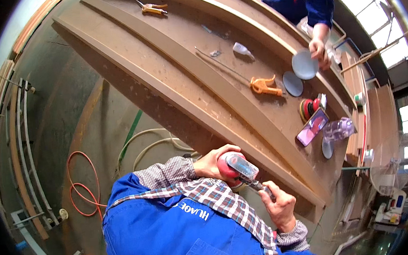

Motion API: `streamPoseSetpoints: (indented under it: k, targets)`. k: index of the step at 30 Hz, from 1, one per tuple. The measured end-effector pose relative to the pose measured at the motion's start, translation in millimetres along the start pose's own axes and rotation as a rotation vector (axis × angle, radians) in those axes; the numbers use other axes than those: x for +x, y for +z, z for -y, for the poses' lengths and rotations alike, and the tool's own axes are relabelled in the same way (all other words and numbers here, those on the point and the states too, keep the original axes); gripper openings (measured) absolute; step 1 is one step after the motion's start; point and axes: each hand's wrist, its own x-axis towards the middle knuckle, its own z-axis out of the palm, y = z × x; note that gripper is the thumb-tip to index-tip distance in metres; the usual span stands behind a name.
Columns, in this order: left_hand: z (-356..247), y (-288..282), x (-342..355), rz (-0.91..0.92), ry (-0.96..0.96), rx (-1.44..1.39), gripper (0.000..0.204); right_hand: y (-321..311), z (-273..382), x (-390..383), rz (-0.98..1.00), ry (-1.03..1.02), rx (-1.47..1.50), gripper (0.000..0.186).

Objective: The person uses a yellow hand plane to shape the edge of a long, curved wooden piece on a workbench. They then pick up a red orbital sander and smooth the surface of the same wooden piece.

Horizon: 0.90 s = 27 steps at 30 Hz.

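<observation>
I hold a red air sander [236, 167] with a silver top against the near edge of the workbench, close to my body. My left hand [215, 163] is wrapped round its red body. Fingers of my right hand [279, 206] are closed on the dark hose fitting [258, 185] at the sander's end. A long brown board [203, 122] with a raised strip runs along the bench just beyond my hands. The underside of the sander is hidden.
Across the bench, a co-worker's hand [320, 53] holds a round grey sanding disc [305, 65]. A second disc [292, 83], yellow air blow guns [266, 86], another sander [309, 108], a phone [312, 126], a bottle [339, 129] and a small white bottle [243, 50] lie there. Hoses [81, 185] loop on the floor.
</observation>
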Motion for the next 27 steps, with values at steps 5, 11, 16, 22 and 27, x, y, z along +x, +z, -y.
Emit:
streamPoseSetpoints:
  k: [5,11,16,22,27]
  targets:
    - [-7.3,-3.3,4.0,-0.103,0.152,0.284,0.074,-2.3,-9.4,8.8,0.064,-0.009,0.048,0.025]
    - [-9.4,11.6,3.6,-0.006,-0.011,0.083,0.089,-10.6,-3.4,-11.7,0.031,0.002,0.126,0.03]
    - [-8.7,8.2,-1.8,-0.021,-0.023,0.155,0.086,-10.8,-1.1,-9.2,0.079,0.001,0.059,0.03]
    - [5.8,4.1,-6.3,0.027,-0.008,0.034,0.089,-8.2,5.8,-12.1,0.07,-0.097,0.023,0.033]
    - [19.1,6.9,-4.2,-0.011,0.151,0.075,0.083,-5.3,1.6,-15.4,-0.011,-0.165,-0.101,0.033]
